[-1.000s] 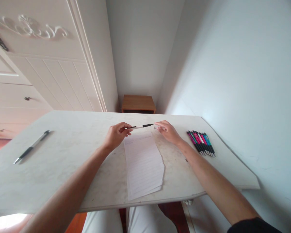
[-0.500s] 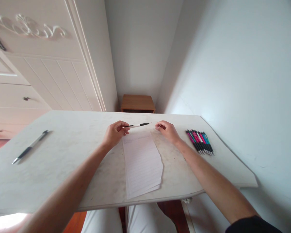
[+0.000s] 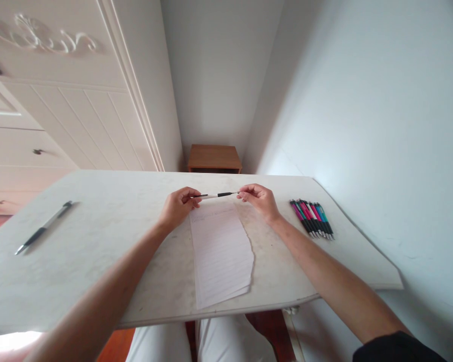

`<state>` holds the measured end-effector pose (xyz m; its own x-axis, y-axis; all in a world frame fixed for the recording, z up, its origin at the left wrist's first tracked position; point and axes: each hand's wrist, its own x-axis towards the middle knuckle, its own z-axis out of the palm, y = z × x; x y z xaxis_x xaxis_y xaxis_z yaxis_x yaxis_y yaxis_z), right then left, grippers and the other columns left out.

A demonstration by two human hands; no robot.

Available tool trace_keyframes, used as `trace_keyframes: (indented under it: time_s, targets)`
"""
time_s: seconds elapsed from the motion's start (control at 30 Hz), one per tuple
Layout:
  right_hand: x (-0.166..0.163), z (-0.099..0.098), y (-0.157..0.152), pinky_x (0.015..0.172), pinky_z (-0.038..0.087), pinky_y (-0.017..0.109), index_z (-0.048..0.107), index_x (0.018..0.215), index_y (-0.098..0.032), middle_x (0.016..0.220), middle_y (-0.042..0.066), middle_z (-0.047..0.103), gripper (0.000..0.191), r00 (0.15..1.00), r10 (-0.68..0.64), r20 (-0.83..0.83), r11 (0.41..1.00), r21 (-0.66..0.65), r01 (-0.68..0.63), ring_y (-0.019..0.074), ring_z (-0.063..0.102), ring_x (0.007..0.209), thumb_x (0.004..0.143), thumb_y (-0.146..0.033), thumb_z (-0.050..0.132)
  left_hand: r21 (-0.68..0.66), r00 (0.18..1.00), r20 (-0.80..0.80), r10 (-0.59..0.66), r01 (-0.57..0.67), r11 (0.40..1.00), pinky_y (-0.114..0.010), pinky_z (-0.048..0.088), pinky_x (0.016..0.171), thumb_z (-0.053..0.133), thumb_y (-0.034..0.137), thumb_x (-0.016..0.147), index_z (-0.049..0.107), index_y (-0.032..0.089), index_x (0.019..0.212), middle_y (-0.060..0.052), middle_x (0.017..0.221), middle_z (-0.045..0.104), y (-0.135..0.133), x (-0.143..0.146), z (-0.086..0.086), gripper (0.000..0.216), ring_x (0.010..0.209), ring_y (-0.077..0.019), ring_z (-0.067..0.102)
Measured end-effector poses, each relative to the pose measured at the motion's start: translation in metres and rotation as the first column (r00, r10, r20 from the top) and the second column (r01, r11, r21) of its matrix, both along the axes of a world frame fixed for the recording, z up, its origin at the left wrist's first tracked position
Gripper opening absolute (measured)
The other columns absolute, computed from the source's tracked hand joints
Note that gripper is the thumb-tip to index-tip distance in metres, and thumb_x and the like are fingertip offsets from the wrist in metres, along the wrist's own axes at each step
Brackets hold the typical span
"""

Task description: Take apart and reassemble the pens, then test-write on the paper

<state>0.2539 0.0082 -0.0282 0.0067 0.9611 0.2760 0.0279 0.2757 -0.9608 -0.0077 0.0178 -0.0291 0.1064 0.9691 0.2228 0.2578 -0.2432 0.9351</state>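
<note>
A slim white and black pen (image 3: 217,195) is held level above the far end of a lined paper sheet (image 3: 219,251). My left hand (image 3: 179,207) is closed round the pen's left end. My right hand (image 3: 257,199) pinches at the pen's right tip with thumb and forefinger; whether it holds a separate small part there is too small to see. Both hands hover just over the white table (image 3: 98,241).
A row of several pink, teal and black pens (image 3: 311,219) lies on the table to the right of my right hand. A single black and silver pen (image 3: 43,229) lies at the far left. A white wardrobe stands left, a wall right, and a small brown cabinet (image 3: 214,158) behind the table.
My right hand drew away from the pen's tip half a second ago and has now come back to pinch it. My left hand kept hold of the pen throughout.
</note>
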Motion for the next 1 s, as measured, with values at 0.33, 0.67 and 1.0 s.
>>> trace_keyframes:
  time_s: [0.33,0.67,1.0]
  targets:
    - [0.0,-0.01,0.003,0.07,0.052,0.031,0.071,0.083,-0.018,0.076,0.004,0.073,0.029,0.999,0.038,0.008,0.999,-0.002,-0.038,0.0163,0.067,0.07,0.069,-0.042,0.079,-0.019,0.999,-0.019,-0.035,0.034,0.999,-0.028,0.048,0.062,0.07,0.041,0.069,0.067,0.015,0.086,-0.003,0.067,0.069,0.003,-0.003,-0.006,0.031,0.062,-0.0168,0.064]
    - [-0.004,-0.005,-0.002,0.065,0.051,0.029,0.07,0.088,-0.019,0.075,0.002,0.072,0.026,1.0,0.004,-0.011,1.0,0.03,-0.004,0.0157,0.067,0.07,0.071,-0.038,0.079,-0.038,0.999,0.01,-0.048,0.049,0.998,-0.027,0.044,0.059,0.072,0.04,0.068,0.067,0.014,0.085,-0.001,0.061,0.066,0.001,-0.002,-0.001,0.031,0.058,-0.015,0.059]
    - [-0.006,-0.008,-0.002,0.064,0.05,0.028,0.071,0.092,-0.019,0.079,0.002,0.072,0.03,0.999,0.022,-0.044,0.999,0.035,-0.02,0.0145,0.066,0.07,0.069,-0.036,0.08,-0.028,0.999,-0.011,-0.044,0.044,0.999,-0.028,0.046,0.062,0.072,0.039,0.07,0.068,0.015,0.085,-0.002,0.063,0.067,0.001,-0.001,-0.003,0.029,0.06,-0.0159,0.062]
